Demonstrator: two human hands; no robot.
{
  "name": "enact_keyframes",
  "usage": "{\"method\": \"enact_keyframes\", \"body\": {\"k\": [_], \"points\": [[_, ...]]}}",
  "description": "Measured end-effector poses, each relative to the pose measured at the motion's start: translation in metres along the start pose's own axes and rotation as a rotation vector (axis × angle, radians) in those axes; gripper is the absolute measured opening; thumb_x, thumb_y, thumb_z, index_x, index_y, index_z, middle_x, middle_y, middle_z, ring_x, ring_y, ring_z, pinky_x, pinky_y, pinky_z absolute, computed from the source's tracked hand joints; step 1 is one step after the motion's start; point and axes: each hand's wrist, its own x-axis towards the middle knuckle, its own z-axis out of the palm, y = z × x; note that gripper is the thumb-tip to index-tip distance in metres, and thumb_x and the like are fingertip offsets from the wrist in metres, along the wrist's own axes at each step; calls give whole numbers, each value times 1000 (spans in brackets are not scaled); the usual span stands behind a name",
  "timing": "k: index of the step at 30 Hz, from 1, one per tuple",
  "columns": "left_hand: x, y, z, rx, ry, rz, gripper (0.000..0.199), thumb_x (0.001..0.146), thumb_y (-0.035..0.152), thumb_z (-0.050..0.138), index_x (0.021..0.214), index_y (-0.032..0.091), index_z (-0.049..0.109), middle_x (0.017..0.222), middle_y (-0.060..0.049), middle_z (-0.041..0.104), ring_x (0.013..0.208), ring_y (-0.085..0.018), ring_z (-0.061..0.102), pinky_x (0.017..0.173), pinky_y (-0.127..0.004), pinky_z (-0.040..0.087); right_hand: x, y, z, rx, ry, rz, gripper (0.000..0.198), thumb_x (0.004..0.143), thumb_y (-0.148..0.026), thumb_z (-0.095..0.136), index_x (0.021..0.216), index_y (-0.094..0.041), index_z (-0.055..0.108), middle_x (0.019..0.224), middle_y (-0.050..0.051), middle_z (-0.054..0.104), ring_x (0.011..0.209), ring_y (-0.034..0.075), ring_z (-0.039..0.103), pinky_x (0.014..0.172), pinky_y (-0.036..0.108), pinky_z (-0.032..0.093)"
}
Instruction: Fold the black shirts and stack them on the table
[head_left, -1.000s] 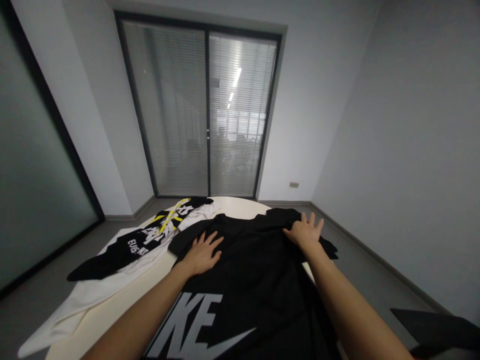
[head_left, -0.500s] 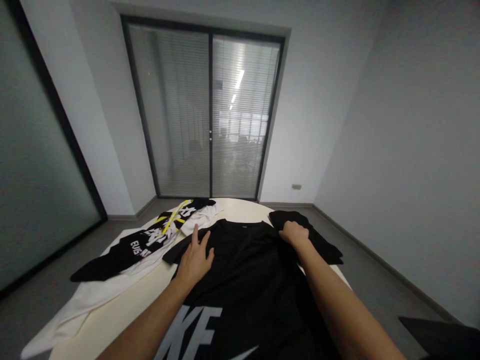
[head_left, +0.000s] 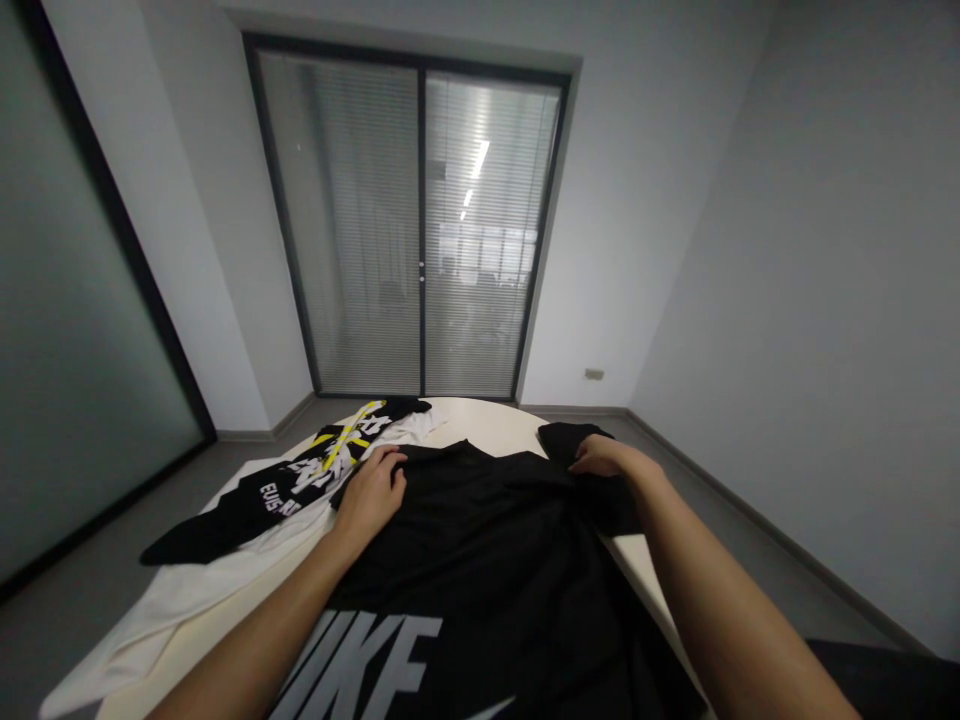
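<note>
A black T-shirt (head_left: 495, 560) with large grey letters and part of a grey swoosh lies spread before me, its neckline at the far end. My left hand (head_left: 373, 490) is at its left shoulder, fingers curled over the cloth. On the other side my right hand (head_left: 609, 456) pinches the right shoulder area, where the fabric is bunched and slightly raised. The fingertips of both hands are partly hidden. Beneath and beyond my right hand lies another dark piece of clothing (head_left: 564, 438), partly covered by the hand and arm.
On the left side of the pale round-edged table (head_left: 480, 418) lie a black garment with white and yellow print (head_left: 300, 480) and a white garment (head_left: 187, 600) under it. Beyond the table stands a glass door with blinds (head_left: 420, 230).
My left hand has moved left and its spread fingers have curled onto the shoulder. My right hand has turned and shifted slightly right; the collar is now more rumpled.
</note>
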Motion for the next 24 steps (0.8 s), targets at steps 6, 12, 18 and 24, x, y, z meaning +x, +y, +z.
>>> {"method": "enact_keyframes", "body": {"k": [6,12,18,24], "points": [[48,-7,-38,58,57,95,27,91,25,44,108,20,65,128,-8,57,118,-23,57,108,-35,43,9,3,-16,79,173,112,25,83,-32,52,89,-16,71,87,11,71,78,22,65,67,28,45],[81,-30,-34,161,77,47,45,88,28,51,130,12,56,143,-15,46,134,-30,43,116,-41,34,17,-11,-5,312,527,127,30,89,-36,49,110,-18,61,101,10,70,92,23,64,81,29,47],[65,-49,-7,353,-175,-18,66,84,29,57,146,13,41,157,-18,32,144,-38,29,114,-54,29,22,-16,28,100,420,-87,56,84,-30,60,137,-17,47,148,15,45,137,29,38,113,44,29],[52,-63,-10,425,-97,-95,51,91,31,48,139,14,49,146,-18,49,133,-33,44,109,-49,36,16,9,36,168,281,450,61,92,-45,38,138,-7,48,138,26,52,129,42,46,100,60,38]]}}
